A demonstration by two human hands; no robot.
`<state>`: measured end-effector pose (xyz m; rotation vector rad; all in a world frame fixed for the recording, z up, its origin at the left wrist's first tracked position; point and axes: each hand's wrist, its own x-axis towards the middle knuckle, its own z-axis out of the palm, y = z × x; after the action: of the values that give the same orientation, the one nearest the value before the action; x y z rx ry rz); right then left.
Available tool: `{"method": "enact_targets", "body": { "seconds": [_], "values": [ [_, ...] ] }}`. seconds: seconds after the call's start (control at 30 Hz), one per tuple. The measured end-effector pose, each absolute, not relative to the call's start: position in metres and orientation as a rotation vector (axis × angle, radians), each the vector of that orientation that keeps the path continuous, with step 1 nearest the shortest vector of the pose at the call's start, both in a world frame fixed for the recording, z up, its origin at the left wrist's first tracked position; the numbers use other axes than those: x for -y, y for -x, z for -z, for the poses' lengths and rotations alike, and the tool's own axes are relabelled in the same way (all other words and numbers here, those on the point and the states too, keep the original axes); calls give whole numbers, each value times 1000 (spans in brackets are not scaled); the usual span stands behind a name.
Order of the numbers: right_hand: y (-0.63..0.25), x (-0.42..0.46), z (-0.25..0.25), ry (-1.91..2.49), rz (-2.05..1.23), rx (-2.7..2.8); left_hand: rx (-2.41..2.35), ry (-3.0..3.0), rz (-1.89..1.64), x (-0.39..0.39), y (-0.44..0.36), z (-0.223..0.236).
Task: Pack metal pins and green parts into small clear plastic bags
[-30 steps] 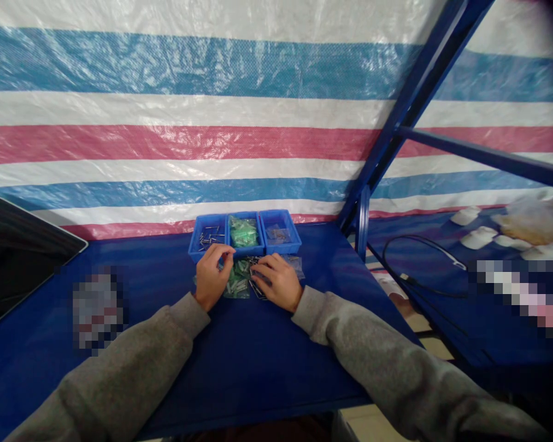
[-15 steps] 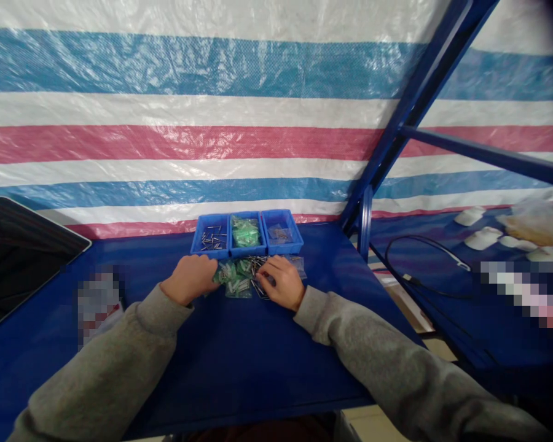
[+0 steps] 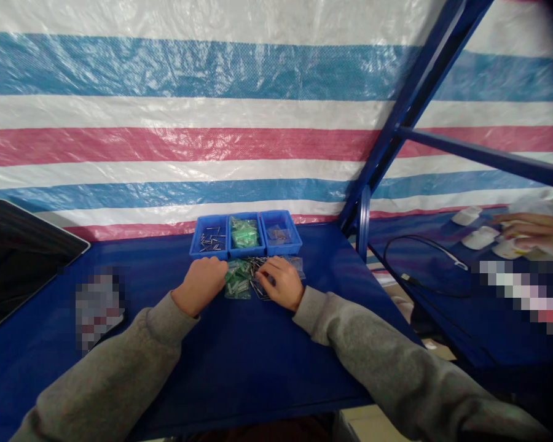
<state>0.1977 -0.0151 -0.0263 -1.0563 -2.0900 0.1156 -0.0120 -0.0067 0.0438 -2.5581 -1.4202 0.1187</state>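
head view: the step in hand seems to be picking through green plastic bags [image 3: 238, 283] and thin metal rods [image 3: 259, 291], piled near of three blue plastic bins [image 3: 283, 250]. the left hand [image 3: 201, 282] is curled, the right hand [image 3: 282, 283] bent over rods; i cannot tell what either grips. next likely calls for a fine pinch. since the earlier frame, the left hand has shifted right; a co-worker's hand [image 3: 541, 231] has appeared far right.

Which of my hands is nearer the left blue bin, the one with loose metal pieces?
Left. Your left hand is just in front of the left bin; your right hand is farther right, in front of the right bin.
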Motion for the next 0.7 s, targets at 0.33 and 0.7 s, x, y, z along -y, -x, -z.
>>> {"method": "enact_targets", "body": {
  "seconds": [0.33, 0.7],
  "values": [
    [-198, 17, 23, 1051, -173, 2003, 1570, 2633, 349, 8, 5, -76],
    [-199, 11, 22, 1081, -310, 1794, 1633, 2951, 1738, -8, -11, -13]
  ]
}}
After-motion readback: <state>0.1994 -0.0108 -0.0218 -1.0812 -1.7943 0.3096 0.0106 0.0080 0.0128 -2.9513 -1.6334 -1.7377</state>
